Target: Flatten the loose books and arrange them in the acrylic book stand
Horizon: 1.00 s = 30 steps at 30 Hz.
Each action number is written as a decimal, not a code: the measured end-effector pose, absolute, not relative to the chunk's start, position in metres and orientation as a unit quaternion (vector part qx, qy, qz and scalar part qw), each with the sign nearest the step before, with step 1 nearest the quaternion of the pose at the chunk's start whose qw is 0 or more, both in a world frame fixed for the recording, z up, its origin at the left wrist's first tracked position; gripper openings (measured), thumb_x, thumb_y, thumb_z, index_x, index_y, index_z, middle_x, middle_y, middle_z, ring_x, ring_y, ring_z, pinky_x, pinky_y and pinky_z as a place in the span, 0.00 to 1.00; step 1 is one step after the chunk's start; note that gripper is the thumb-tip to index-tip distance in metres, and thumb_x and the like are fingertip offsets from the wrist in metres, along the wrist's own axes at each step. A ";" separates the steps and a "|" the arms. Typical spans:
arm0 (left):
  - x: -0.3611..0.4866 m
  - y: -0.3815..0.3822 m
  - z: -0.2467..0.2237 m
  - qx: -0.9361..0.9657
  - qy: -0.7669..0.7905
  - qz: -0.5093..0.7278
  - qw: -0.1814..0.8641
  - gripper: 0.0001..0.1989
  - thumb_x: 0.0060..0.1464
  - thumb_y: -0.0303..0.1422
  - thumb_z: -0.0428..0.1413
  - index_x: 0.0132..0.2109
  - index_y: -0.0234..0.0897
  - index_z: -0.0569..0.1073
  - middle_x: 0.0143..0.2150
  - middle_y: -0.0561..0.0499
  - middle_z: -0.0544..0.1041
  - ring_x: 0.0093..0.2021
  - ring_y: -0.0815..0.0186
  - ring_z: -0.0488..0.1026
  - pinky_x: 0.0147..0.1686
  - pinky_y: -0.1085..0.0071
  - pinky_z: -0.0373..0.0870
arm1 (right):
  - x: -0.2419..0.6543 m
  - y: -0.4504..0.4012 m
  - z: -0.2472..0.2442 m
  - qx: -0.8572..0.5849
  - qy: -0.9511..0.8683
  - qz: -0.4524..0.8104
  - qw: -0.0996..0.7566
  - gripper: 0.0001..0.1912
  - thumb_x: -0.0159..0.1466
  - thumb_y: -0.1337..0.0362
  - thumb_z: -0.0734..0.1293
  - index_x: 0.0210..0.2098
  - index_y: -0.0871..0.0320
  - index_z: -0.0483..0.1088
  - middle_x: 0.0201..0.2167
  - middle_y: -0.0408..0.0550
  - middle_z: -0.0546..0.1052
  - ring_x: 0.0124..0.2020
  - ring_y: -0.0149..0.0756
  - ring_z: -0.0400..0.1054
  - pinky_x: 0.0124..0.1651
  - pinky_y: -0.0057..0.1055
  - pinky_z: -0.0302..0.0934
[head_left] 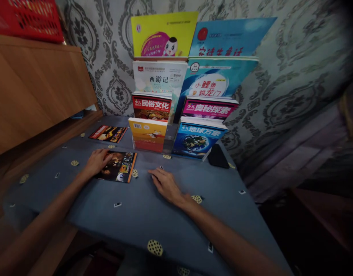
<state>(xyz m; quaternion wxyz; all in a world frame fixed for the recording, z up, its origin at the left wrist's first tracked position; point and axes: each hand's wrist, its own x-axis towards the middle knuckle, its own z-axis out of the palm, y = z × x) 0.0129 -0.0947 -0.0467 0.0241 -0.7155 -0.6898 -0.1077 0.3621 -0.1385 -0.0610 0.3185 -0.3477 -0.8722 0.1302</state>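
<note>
My left hand (96,161) lies over the left part of a dark book (120,165) with an orange edge and small pictures on its cover. Its fingers reach across the cover, which lies flat on the table. To the right of that book, my right hand (166,186) rests on the grey-blue tablecloth (136,218), fingers extended and a little bent, holding nothing. Behind the left hand another book (108,133), dark with a red title band, lies flat.
A clear tiered rack (205,155) holds several upright books, including a yellow one (165,32) and a blue globe-covered one (196,142). Beside it lies a black phone-like object (218,156). A wooden cabinet (41,88) with a red basket (30,19) stands left, against a patterned wall.
</note>
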 end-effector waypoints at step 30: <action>0.189 -0.179 -0.010 -0.853 -0.516 -0.074 -0.010 0.13 0.62 0.24 0.45 0.49 0.38 0.71 0.46 0.44 0.79 0.48 0.58 0.77 0.46 0.64 0.73 | 0.371 -0.198 -0.034 -0.329 -0.917 0.121 0.191 0.18 0.70 0.64 0.63 0.58 0.65 0.68 0.61 0.63 0.70 0.65 0.48 0.62 0.67 0.49 0.59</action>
